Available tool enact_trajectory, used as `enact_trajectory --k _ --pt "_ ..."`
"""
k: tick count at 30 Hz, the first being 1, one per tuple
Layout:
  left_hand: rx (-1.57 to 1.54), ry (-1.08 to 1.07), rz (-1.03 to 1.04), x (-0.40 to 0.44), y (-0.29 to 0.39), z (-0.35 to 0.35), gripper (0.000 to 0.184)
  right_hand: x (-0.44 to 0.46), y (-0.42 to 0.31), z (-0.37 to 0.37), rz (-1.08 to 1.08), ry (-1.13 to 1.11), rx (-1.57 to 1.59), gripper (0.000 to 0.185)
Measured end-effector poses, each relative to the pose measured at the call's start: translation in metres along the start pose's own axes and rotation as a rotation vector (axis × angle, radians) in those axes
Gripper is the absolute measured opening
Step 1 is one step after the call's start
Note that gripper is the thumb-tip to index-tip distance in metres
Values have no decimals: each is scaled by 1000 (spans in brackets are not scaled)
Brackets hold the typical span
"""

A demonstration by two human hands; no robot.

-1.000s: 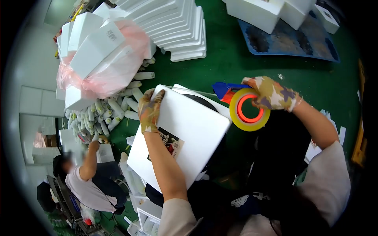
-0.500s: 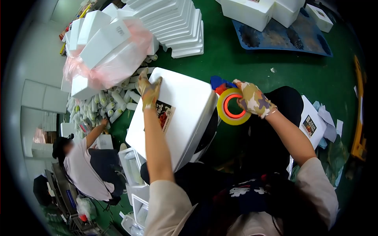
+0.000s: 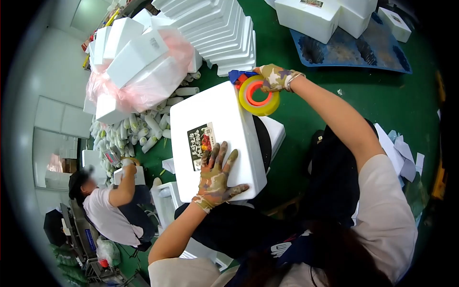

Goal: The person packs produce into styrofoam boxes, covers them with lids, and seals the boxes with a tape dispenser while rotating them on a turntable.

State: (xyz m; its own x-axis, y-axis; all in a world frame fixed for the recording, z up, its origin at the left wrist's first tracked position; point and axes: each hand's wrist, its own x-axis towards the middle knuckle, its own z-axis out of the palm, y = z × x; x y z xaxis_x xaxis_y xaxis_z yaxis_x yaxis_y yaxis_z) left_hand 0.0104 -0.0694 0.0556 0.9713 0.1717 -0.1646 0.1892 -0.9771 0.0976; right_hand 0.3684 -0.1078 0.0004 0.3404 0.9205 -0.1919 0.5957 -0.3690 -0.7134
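Note:
A white foam box (image 3: 191, 115) with a dark printed label (image 3: 201, 143) on its upper face lies in front of me. My left hand (image 3: 217, 179), in a camouflage glove, rests flat with fingers spread on the box, just below the label. My gloved right hand (image 3: 277, 78) grips a tape dispenser (image 3: 242, 77) in blue and red that carries a roll of yellow tape (image 3: 271, 104). The dispenser is at the box's far right corner; whether its edge touches the foam I cannot tell.
Stacked foam lids (image 3: 220, 36) and foam boxes in pink plastic (image 3: 138, 71) stand ahead to the left, beside a pile of wrapped vegetables (image 3: 143, 129). A co-worker (image 3: 112, 205) sits at left. More boxes (image 3: 308, 19) stand on a blue pallet (image 3: 344, 55) at far right.
My left hand has moved from the box's far edge to its near part. My right hand has carried the tape dispenser forward and left. The box has turned, and the co-worker's arm has drawn back.

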Motion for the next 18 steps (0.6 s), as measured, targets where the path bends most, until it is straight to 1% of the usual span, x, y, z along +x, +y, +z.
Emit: enact_trajectory --k 2,3,4,5,6,7,8,10,12,13,15,16,18 --pt "2 8 -21 5 0 -1 93 -27 7 -1 -103 37 -170 70" --pt "21 19 -30 7 1 1 90 -64 -7 -10 -137 52 -179 67" --pt "39 22 -40 6 3 2 88 -86 -2 -8 -145 57 -193 67" --pt "61 37 -50 9 6 3 84 -105 11 -1 -206 109 -204 66" --pt "44 85 -54 12 11 3 81 -127 15 4 -205 101 -198 65" --pt "59 109 -78 17 14 6 80 -153 12 7 -180 110 -210 63" --pt "75 134 -95 25 17 9 80 -174 23 19 -260 189 -216 58" --pt "96 139 -153 45 25 7 78 -212 34 29 -276 179 -166 59" --pt "119 188 -163 74 24 10 71 -237 37 33 -205 147 -141 56" --pt "110 230 -155 89 22 10 68 -248 25 27 -154 117 -128 52" --pt "129 317 -169 122 11 11 61 -257 21 27 -126 143 -109 49" --pt "145 388 -176 137 2 14 61 -258 20 25 -97 162 -111 48" --pt "187 416 -256 165 -20 17 59 -254 27 23 -94 215 -109 47"
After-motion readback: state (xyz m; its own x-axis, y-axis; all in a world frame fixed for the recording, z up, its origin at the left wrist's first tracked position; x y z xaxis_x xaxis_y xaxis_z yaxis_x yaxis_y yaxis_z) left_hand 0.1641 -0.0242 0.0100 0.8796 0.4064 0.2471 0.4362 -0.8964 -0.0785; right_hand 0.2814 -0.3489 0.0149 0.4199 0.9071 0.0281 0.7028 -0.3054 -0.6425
